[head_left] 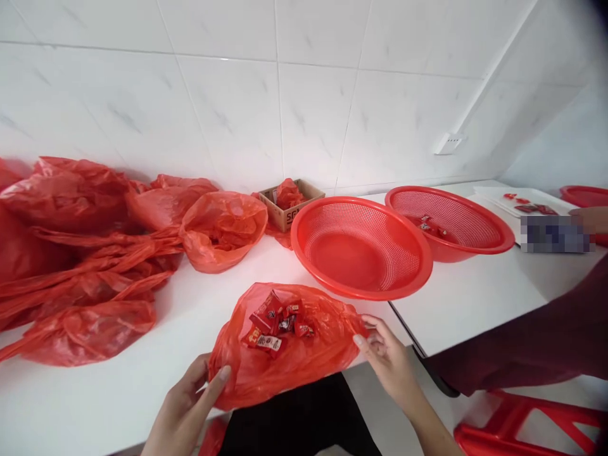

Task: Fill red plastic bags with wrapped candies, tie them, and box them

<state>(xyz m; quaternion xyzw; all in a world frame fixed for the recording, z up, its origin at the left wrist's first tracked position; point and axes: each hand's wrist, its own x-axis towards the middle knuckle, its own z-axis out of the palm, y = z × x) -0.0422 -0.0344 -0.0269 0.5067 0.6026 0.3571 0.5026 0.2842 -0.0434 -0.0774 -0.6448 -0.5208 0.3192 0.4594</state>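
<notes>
A red plastic bag (327,361) lies spread with its mouth wide at the table's front edge. Several small red wrapped packets (275,316) rest inside it. My left hand (187,396) pinches the bag's left rim between thumb and fingers. On the opposite side, my right hand (387,354) grips the right rim, thumb uppermost. Just behind the bag stands a red perforated basket (351,253) with nothing in it.
Filled red bags (85,209) crowd the left. A small cardboard box (285,215) stands by the wall. A second red basket (475,221) holds a few packets. At right are a white tray (565,206), a person's dark red sleeve (532,342) and a red stool (517,430).
</notes>
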